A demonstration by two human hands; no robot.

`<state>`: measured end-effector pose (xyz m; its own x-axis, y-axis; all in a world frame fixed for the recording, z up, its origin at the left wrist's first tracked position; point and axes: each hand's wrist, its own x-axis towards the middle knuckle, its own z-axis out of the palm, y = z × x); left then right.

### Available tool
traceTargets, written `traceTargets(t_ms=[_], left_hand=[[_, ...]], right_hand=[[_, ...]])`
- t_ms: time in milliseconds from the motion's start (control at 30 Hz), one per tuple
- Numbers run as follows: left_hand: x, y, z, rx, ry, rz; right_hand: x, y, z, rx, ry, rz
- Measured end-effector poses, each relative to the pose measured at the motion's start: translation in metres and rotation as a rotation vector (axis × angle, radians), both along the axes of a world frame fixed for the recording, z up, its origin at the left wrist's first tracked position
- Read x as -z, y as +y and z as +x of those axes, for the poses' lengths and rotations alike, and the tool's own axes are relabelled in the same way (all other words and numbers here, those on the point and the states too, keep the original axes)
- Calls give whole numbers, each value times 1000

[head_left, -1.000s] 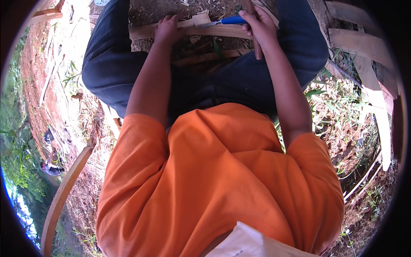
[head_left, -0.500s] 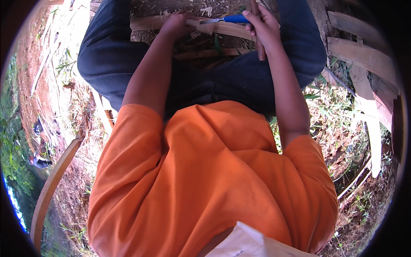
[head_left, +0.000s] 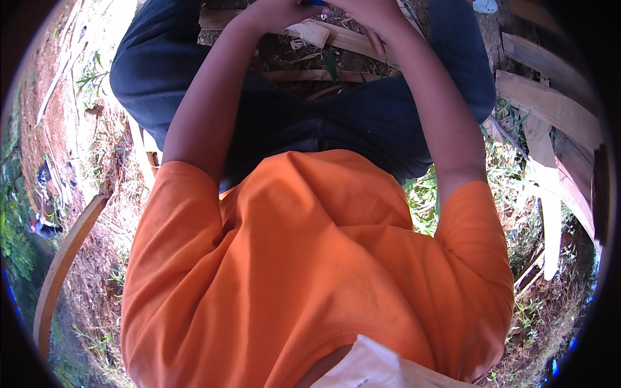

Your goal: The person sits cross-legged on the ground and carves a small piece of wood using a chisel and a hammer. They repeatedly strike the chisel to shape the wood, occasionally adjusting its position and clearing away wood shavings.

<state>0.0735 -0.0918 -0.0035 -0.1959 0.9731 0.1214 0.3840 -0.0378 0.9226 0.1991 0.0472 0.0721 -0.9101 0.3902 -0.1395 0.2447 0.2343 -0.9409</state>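
Observation:
At the top edge, my left hand (head_left: 275, 14) is closed around a chisel, of which only a bit of the blue handle (head_left: 315, 2) shows. My right hand (head_left: 375, 14) meets it from the right, its fingers partly cut off by the picture's edge. The reddish-brown end of what looks like a wooden stick (head_left: 376, 41) pokes out beneath the right hand. Below both hands a pale wooden strip (head_left: 352, 41) lies crosswise between my knees, with a raised squarish block (head_left: 315, 34) cut on it. The chisel's blade is out of sight.
Another thin wooden strip (head_left: 310, 75) lies nearer to me. Several boards (head_left: 550, 103) are stacked at the right over grass and soil. A curved wooden piece (head_left: 68, 258) stands at the left. Farther left, a person (head_left: 46, 207) is on the slope.
Both hands have moved forward and closer together, up to the top edge. The chisel has left the wooden strip and is now mostly hidden between them. The cut block is uncovered.

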Motion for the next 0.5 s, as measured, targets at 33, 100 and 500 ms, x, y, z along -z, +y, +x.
traceTargets(t_ms=[33, 100, 500], left_hand=[[0, -1, 0, -7, -1, -3], [-1, -4, 2, -19, -2, -8], [21, -7, -1, -66, -5, 46]], right_hand=[[1, 1, -2, -15, -9, 29], [5, 2, -7, -42, -26, 87], [19, 6, -14, -100, 39, 93]])
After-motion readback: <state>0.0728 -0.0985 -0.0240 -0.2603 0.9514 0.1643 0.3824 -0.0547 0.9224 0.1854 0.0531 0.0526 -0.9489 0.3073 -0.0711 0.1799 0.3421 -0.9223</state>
